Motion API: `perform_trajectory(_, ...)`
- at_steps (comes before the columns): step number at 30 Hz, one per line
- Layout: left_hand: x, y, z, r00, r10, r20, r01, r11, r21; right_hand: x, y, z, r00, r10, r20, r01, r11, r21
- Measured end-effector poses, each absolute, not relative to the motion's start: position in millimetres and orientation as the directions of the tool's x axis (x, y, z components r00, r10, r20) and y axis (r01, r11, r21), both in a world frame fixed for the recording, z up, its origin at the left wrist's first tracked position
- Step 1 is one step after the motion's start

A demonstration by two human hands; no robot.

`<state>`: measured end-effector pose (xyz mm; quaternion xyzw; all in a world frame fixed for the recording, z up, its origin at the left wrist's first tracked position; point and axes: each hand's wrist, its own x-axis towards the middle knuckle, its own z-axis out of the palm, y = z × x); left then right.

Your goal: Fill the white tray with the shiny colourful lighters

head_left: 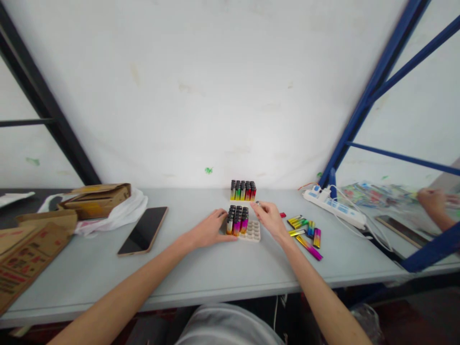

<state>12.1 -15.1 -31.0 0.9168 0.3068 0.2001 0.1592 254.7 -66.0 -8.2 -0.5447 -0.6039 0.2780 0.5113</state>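
Observation:
My left hand (208,229) curls around the left side of a pale tray (253,232) with round holes, thumb along its front and fingers behind. Lighters (236,221) with black tops and shiny white, yellow and purple bodies stand upright in the tray's left part. The holes on its right show. My right hand (270,218) is closed in a pinch above the tray's back right corner, on a lighter of which only a bit of dark top shows. Just behind stands a second block of upright lighters (243,190). Several loose lighters (304,230) lie right of my right hand.
A phone (143,231) lies to the left, near open cardboard boxes (97,201) and a white plastic bag (125,211). A white power strip (336,208) with cables is at the right, by a blue metal frame (359,103). Another person's hand (433,203) shows beyond it.

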Motion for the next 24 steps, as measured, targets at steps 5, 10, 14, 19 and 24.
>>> perform_trajectory(5,12.1,-15.1,-30.9,0.724,0.633,0.272,0.5,-0.754,0.425,250.8,-67.6,-7.0,0.18,0.907,0.38,0.47,0.261,-0.843)
perform_trajectory(10,11.9,-15.5,-30.9,0.72,0.633,0.282,0.504,-0.758,0.414,247.9,-70.5,-3.2,0.159,0.895,0.416,0.489,0.294,-0.821)
perform_trajectory(14,12.4,-15.3,-30.9,0.724,0.633,0.273,0.511,-0.759,0.404,246.1,-73.6,-0.4,0.1,0.895,0.435,0.512,0.329,-0.794)
perform_trajectory(19,12.4,-14.8,-30.9,0.724,0.628,0.285,0.501,-0.763,0.409,244.4,-75.8,0.8,0.106,0.884,0.454,0.538,0.333,-0.774)
perform_trajectory(24,12.5,-14.3,-31.3,0.726,0.623,0.291,0.496,-0.768,0.405,247.7,-73.6,0.3,0.092,0.886,0.454,0.55,0.335,-0.765)
